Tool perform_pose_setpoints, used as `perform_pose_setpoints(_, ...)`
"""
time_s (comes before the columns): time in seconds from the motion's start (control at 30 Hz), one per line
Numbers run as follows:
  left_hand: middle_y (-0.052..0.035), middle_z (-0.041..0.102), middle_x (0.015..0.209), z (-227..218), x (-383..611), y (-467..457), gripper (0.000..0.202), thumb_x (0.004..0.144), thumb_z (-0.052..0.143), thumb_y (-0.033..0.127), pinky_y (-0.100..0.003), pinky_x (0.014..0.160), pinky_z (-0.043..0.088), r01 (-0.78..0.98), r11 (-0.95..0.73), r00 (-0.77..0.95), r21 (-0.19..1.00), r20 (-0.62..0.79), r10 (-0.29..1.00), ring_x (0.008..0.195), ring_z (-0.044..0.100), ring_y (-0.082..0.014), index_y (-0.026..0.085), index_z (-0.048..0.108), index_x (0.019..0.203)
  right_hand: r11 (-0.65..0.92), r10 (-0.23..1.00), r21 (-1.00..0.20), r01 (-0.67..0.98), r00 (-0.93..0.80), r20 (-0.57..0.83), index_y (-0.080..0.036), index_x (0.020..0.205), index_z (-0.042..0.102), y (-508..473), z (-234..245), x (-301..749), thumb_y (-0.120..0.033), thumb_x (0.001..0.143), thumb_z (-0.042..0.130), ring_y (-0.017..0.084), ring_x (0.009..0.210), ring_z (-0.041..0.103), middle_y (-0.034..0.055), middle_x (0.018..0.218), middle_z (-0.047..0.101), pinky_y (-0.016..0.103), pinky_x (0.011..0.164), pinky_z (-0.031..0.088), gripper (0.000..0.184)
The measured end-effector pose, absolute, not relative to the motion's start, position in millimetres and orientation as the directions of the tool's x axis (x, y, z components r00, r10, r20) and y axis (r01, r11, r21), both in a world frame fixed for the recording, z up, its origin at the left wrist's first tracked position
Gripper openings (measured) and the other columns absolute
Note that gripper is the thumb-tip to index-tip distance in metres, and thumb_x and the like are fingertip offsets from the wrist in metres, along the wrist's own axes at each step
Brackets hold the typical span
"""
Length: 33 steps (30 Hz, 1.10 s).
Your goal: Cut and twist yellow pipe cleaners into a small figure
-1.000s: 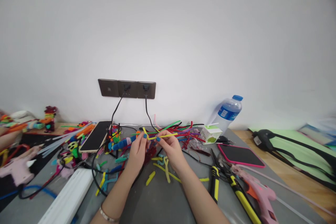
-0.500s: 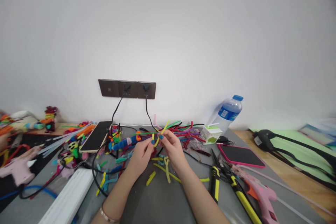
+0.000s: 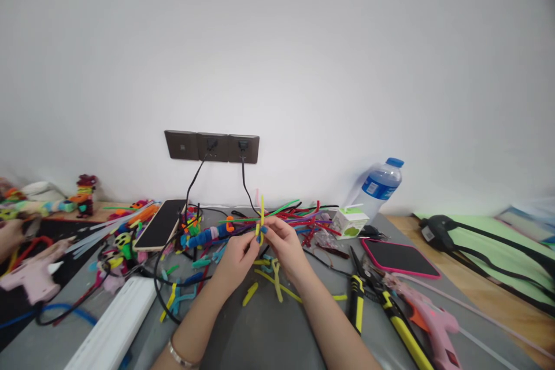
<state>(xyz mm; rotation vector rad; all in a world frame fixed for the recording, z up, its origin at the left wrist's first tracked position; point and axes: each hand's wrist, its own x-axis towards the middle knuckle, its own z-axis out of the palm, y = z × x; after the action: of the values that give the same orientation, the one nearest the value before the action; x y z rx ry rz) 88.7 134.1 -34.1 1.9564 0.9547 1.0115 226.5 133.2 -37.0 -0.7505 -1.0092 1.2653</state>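
Note:
A yellow pipe cleaner [image 3: 262, 206] stands nearly upright between my hands, its lower part bent or looped at the fingertips. My left hand [image 3: 237, 255] pinches it from the left, thumb and forefinger together. From the right, my right hand [image 3: 281, 243] pinches the same piece, so the fingertips of both hands almost meet. The exact bend is partly hidden by the fingers. Below the hands, several short yellow pieces lie on the grey mat [image 3: 264, 335], among them a twisted yellow piece [image 3: 277, 280] and a short stub [image 3: 250, 293].
Behind my hands lies a heap of coloured pipe cleaners [image 3: 299, 217]. Pliers [image 3: 356, 295], a pink glue gun [image 3: 436, 324], a pink-edged phone [image 3: 401, 257], a carton [image 3: 349, 222] and a bottle [image 3: 381, 188] are right. Left are a white power strip [image 3: 115, 324], another phone [image 3: 160, 224] and another person's hand [image 3: 9, 238].
The yellow pipe cleaner has turned from a rightward slant to nearly upright. My two hands have come closer together at the fingertips. At the far left, the other person's hand has shifted.

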Motion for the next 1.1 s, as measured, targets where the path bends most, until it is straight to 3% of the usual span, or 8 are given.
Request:
perform_pose_setpoints(0.23, 0.0049, 0.037, 0.055, -31.3, 88.1, 132.8, 0.035, 0.093, 0.034, 0.034, -0.024, 0.051, 0.022, 0.289, -0.475, 0.384, 0.831, 0.354, 0.853, 0.051, 0.033, -0.0103, 0.018, 0.041, 0.063, 0.185, 0.98, -0.914, -0.36, 0.001, 0.197, -0.021, 0.077, 0.07, 135.3, -38.7, 227.8, -0.038, 0.068, 0.079, 0.014, 0.062, 0.055, 0.0007, 0.072, 0.065, 0.024, 0.056, 0.045, 0.021)
perform_pose_setpoints(0.53, 0.0048, 0.037, 0.054, -35.6, 86.7, 135.0, 0.034, 0.092, 0.035, 0.03, -0.024, 0.052, 0.021, 0.327, -0.499, 0.417, 0.802, 0.351, 0.838, 0.051, 0.033, -0.0101, 0.018, 0.042, 0.061, 0.168, 0.98, -0.913, -0.371, -0.033, 0.194, -0.02, 0.073, 0.069, 136.6, -43.4, 228.0, -0.036, 0.067, 0.079, 0.012, 0.063, 0.054, -0.0013, 0.067, 0.064, 0.024, 0.062, 0.042, 0.02)
perform_pose_setpoints(0.7, 0.0048, 0.04, 0.058, -32.0, 85.5, 134.9, 0.031, 0.094, 0.036, 0.031, -0.023, 0.053, 0.026, 0.296, -0.512, 0.394, 0.806, 0.386, 0.834, 0.053, 0.037, -0.0105, 0.018, 0.045, 0.067, 0.126, 0.991, -0.907, -0.401, 0.004, 0.136, -0.019, 0.072, 0.063, 134.6, -40.2, 227.6, -0.038, 0.069, 0.077, 0.009, 0.052, 0.045, -0.0038, 0.06, 0.056, 0.021, 0.05, 0.035, 0.024)
perform_pose_setpoints(0.87, 0.0046, 0.048, 0.061, -28.9, 84.5, 134.8, 0.019, 0.09, 0.047, 0.034, -0.021, 0.054, 0.031, 0.303, -0.494, 0.362, 0.815, 0.381, 0.851, 0.055, 0.046, -0.0119, 0.019, 0.048, 0.078, 0.156, 0.988, -0.867, -0.474, 0.094, 0.126, -0.02, 0.075, 0.062, 135.0, -38.6, 227.6, -0.038, 0.069, 0.076, 0.011, 0.055, 0.049, -0.0035, 0.06, 0.056, 0.022, 0.053, 0.04, 0.024)
perform_pose_setpoints(1.1, -0.004, 0.066, 0.08, -33.7, 81.3, 135.5, 0.026, 0.094, 0.038, 0.03, -0.025, 0.065, 0.04, 0.519, -0.595, 0.415, 0.613, 0.428, 0.803, 0.071, 0.061, -0.0182, 0.02, 0.061, 0.091, 0.149, 0.989, -0.865, -0.479, 0.089, 0.121, -0.021, 0.072, 0.058, 134.6, -38.8, 225.6, -0.036, 0.068, 0.075, 0.011, 0.053, 0.048, -0.0044, 0.059, 0.053, 0.022, 0.051, 0.039, 0.023)
